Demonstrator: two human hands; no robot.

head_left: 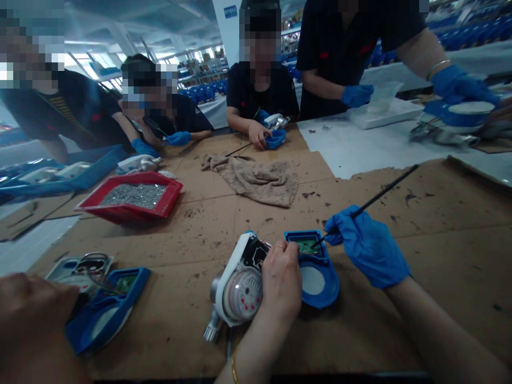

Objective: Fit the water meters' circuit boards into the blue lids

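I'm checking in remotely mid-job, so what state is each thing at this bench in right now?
Left hand: bare, gripping the water meter
Right hand: blue-gloved, holding the thin black tool
Water meter: dial facing up, white housing open at one end
Blue cover: lying on the cardboard, separate from the meter
Green circuit board: seated in the blue cover, exposed
Thin black tool: tip at the board
Red tray: filled with small silvery pieces
Towel: crumpled, soiled
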